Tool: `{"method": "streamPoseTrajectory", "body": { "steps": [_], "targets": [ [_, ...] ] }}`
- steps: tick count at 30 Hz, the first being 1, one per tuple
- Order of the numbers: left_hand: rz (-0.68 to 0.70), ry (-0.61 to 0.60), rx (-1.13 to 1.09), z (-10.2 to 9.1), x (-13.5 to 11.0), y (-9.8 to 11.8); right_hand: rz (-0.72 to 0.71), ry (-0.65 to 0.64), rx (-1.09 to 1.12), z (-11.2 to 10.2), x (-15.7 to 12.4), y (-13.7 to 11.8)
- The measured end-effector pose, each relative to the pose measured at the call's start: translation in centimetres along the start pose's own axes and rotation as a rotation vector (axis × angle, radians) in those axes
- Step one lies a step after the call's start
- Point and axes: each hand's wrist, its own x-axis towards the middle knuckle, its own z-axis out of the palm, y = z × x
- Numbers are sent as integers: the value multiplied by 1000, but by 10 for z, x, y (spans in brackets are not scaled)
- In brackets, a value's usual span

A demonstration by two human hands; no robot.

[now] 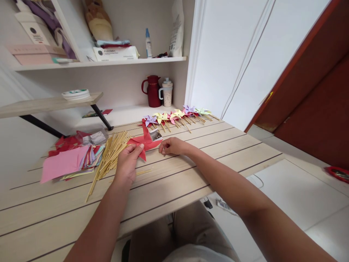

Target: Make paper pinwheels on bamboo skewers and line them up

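Observation:
My left hand [128, 162] pinches a red paper pinwheel [145, 140] between thumb and fingers, its blades folded and spread out above the table. Close to its right side, my right hand [172, 146] is closed in a pinch, and a tiny thing shows at the fingertips, too small to name. Behind the pinwheel stands a small open box [156, 136] of little metal pieces. Thin wooden sticks [113, 153] lie heaped left of my left hand, and a few more sticks [143, 172] lie just right of that wrist.
Stacked coloured paper squares [65, 162] lie at the left. Several pinwheels on sticks [177, 115] rest along the table's back right. A red jug [154, 91] and a pale cup [167, 92] stand behind them. A small raised shelf [49, 103] overhangs the left back.

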Motion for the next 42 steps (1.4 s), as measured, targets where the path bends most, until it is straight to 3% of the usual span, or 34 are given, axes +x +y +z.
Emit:
{"method": "streamPoseTrajectory", "body": {
  "steps": [21,30,36,42],
  "targets": [
    [55,8,57,-3,1,-1,-11,87,34,-3,-4,5],
    [51,25,97,-3,-2,3,-15,96,272,-25,-17,28],
    [62,42,157,-1,-3,3,25,54,292,-13,-19,26],
    [61,53,202,-2,-2,1,15,134,281,2,-22,20]
  ]
}}
